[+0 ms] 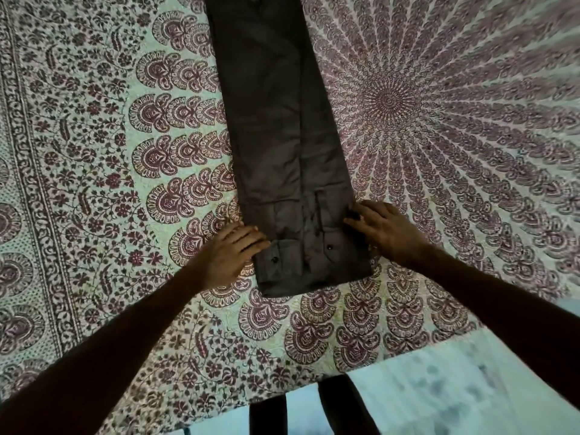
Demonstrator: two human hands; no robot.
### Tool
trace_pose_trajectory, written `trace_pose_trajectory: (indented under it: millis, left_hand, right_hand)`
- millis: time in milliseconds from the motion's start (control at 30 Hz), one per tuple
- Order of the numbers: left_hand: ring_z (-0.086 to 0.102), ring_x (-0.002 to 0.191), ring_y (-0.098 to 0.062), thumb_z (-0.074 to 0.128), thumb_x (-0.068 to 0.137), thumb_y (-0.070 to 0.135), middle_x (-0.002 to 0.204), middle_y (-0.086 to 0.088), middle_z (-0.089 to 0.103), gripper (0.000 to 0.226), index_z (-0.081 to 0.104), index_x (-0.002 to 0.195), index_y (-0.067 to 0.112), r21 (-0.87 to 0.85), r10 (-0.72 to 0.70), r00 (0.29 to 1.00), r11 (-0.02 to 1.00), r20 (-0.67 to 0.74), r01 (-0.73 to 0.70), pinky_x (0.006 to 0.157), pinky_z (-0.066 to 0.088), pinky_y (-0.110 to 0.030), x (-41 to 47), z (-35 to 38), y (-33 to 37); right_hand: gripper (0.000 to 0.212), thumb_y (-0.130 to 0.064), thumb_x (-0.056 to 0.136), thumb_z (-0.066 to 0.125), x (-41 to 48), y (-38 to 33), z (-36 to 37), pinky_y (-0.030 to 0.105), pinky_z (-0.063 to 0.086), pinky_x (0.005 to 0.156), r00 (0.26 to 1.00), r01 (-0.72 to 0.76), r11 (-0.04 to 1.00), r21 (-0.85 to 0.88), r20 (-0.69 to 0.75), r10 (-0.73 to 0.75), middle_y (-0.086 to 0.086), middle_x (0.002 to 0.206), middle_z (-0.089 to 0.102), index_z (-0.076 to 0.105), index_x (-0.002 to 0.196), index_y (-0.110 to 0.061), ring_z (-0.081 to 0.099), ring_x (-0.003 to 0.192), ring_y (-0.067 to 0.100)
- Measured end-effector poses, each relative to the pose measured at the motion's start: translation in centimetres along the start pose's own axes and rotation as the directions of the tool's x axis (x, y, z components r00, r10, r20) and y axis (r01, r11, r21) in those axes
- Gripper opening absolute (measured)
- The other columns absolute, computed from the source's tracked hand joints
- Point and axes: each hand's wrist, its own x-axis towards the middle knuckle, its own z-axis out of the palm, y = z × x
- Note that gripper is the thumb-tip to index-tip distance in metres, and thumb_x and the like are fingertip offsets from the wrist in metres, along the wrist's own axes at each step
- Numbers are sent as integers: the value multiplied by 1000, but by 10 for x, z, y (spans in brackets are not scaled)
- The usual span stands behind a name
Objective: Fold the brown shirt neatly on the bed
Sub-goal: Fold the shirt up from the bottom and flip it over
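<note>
Head view: left hand [232, 252] lies palm down, fingers together, flat against the near left edge of the shirt [282, 146], gripping nothing. Right hand [379, 227] rests with fingers spread on the right edge, also flat, not pinching. Both forearms reach forward. Shirt lies folded into a long narrow strip on the patterned bedspread [94, 152].
</note>
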Motion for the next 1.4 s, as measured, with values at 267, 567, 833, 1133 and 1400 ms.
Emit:
trace_pose_trajectory:
  millis: [267,567,833,1133,1400]
  left_hand:
    - [11,149,-20,45,87,34,160,4,17,72,15,153,30,56,151,981,986,120,-159,120,9,-51,12,-3,-4]
    - [29,144,-26,43,87,13,156,-4,31,67,22,151,16,125,287,957,949,46,-291,117,16,-51,15,6,-16]
    - [44,134,-16,50,87,19,141,2,53,50,47,137,21,-246,100,988,961,-116,-126,118,25,-40,18,1,-7]
    - [65,86,-2,44,101,25,93,14,66,35,52,124,0,-959,-814,507,-255,283,125,69,50,-9,114,-89,-65]
    - [65,101,-18,57,90,52,110,1,68,46,61,120,17,-911,-784,485,-244,387,333,81,52,-22,145,-57,-139]
  right_hand:
    - [63,-27,88,52,9,29,-1,53,22,117,935,354,912,-208,71,-347,9,156,30,34,148,-19,24,145,33]
    - [61,-14,89,55,23,44,11,49,13,116,855,495,823,-280,-11,-518,13,151,39,35,146,-13,36,139,34]
    - [34,-25,93,43,30,27,7,47,30,113,925,369,929,21,-112,-364,5,136,57,57,125,-21,46,133,27]
    - [47,8,92,50,134,23,-85,30,53,88,819,-88,185,979,-34,573,-15,101,70,67,106,-33,65,97,13]
    - [30,-23,100,45,232,62,-71,37,44,79,594,-581,229,781,215,775,24,106,65,65,105,0,60,100,41]
